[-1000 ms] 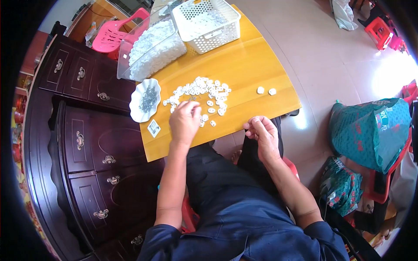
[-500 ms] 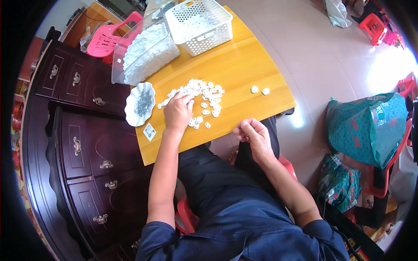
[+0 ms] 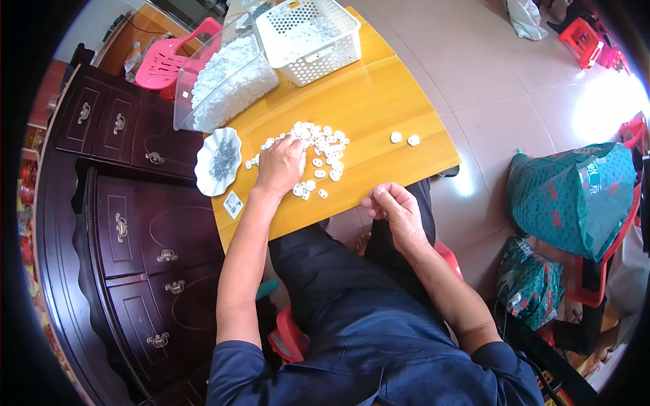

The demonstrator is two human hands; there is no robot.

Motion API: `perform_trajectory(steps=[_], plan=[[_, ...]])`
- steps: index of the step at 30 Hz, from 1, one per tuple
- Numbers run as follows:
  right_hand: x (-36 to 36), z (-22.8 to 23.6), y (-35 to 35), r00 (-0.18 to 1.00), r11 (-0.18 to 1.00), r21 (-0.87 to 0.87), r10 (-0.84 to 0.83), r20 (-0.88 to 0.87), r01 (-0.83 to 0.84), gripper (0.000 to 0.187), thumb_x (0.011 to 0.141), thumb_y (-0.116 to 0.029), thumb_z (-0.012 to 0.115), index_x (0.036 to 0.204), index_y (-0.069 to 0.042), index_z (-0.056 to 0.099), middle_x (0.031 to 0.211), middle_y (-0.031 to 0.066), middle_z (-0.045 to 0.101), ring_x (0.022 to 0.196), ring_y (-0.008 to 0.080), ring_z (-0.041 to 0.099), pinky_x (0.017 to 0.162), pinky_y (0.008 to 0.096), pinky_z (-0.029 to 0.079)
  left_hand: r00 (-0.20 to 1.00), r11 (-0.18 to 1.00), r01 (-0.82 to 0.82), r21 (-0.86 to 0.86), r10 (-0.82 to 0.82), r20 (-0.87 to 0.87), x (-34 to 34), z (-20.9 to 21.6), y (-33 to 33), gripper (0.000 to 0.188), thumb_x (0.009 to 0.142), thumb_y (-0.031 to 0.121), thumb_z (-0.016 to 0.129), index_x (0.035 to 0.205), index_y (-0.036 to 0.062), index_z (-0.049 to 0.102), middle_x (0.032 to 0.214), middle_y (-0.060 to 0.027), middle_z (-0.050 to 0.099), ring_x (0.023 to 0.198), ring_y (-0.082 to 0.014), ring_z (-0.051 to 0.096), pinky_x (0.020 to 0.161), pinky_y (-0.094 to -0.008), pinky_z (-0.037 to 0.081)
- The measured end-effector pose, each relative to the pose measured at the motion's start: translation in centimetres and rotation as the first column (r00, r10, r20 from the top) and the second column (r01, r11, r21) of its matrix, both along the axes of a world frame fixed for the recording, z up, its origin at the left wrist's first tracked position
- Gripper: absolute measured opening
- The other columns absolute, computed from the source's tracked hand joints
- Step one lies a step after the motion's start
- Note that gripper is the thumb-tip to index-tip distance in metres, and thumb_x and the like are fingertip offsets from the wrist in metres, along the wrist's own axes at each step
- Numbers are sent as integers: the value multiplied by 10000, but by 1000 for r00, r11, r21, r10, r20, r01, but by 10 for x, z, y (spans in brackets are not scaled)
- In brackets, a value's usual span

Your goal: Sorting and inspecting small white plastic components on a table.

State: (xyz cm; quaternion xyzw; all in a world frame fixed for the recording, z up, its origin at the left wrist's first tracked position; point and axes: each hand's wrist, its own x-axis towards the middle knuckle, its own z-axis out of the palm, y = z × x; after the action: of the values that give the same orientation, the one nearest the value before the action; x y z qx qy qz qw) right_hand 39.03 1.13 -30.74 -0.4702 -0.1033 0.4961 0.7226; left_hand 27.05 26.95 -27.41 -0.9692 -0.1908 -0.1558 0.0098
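A loose pile of small white plastic pieces with two holes (image 3: 332,149) lies on the yellow wooden table (image 3: 379,95). At the left edge of this pile is my left hand (image 3: 281,166), its back upward and its fingers curled together among the pieces. Its fingertips are partly hidden, so what they grip cannot be made out. My right hand (image 3: 399,215) hovers at the table's near edge, thumb and forefinger pinched together; anything between them is too small to name. Two white pieces (image 3: 405,139) lie apart from the pile, toward the right.
A scalloped white dish (image 3: 204,169) of small dark grey parts stands left of the pile. Behind are a clear bin (image 3: 186,111) full of white pieces and a white perforated basket (image 3: 325,68). Dark drawers (image 3: 145,230) flank the left; teal bags (image 3: 569,203) sit right.
My left hand has shifted slightly right and its back has turned more upward, while its forearm swung left. My right hand stays in nearly the same place, still pinched.
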Motion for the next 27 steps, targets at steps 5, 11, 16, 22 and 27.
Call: perform_trajectory(steps=[5,11,16,22,27], plan=[[1,0,-1,1000,1000,-13,1,-3,-1,219,1046,-260,591,1002,-57,659,902,27,716,725,65,563,713,231,449,997,986,-76,-150,77,4,1,10,-10,70,855,104,609,868,38,590,850,-161,655,817,-383,668,706,-499,544],[1,-3,-1,1000,1000,11,17,10,-17,213,1047,-246,588,989,-55,664,893,22,714,723,62,553,711,227,445,994,920,-2,-393,46,103,-20,21,-50,101,908,125,513,863,42,545,790,-192,633,744,-414,643,659,-496,500],[-2,-2,1,998,998,5,58,5,-58,212,1049,-239,589,982,-53,666,891,20,713,723,55,543,704,220,441,980,919,-18,-393,94,173,-35,9,-89,80,951,126,572,906,60,567,787,-165,648,744,-381,664,640,-456,518],[-3,-6,1,997,997,7,73,27,-73,194,1046,-245,595,976,-81,672,898,21,727,736,62,589,716,221,471,960,976,29,-217,33,277,-41,-5,-106,105,875,81,736,945,80,657,950,-85,695,849,-293,700,722,-385,567],[-4,-7,0,996,996,23,82,42,-83,192,1047,-246,595,977,-82,667,899,22,727,745,62,590,723,222,474,953,996,41,-81,-15,303,-44,-17,-109,103,842,69,748,910,83,672,982,-45,695,891,-252,690,752,-358,563]])
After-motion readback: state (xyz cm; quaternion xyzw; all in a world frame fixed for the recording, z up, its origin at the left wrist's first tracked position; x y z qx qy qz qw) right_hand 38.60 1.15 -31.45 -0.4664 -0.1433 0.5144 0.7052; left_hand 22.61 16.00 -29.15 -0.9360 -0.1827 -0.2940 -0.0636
